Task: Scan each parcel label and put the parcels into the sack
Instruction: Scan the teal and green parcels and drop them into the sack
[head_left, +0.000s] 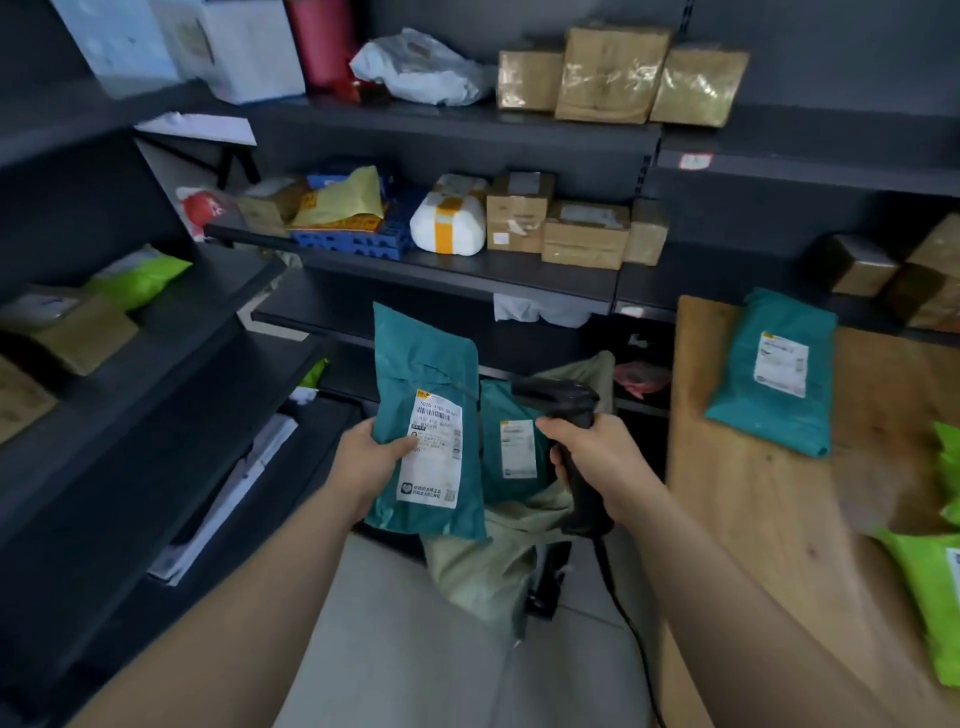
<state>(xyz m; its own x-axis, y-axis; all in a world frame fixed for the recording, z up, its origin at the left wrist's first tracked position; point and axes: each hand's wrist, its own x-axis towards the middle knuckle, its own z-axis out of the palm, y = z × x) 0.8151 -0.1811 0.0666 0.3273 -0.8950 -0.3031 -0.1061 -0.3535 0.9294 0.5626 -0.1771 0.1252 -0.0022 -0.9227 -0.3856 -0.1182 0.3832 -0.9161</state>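
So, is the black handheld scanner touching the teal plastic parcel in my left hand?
Apart. The head view shows a gap between the black scanner and the held teal parcel, with a second teal parcel visible through it.

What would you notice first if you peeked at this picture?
Right in the middle, the left hand holds a teal parcel with its white label showing, and the right hand grips a black scanner beside it. Below them sits a pale sack with a second teal parcel inside.

The left hand is gripping a teal plastic mailer parcel upright, while the right hand is holding a black handheld barcode scanner over an open grey-green sack.
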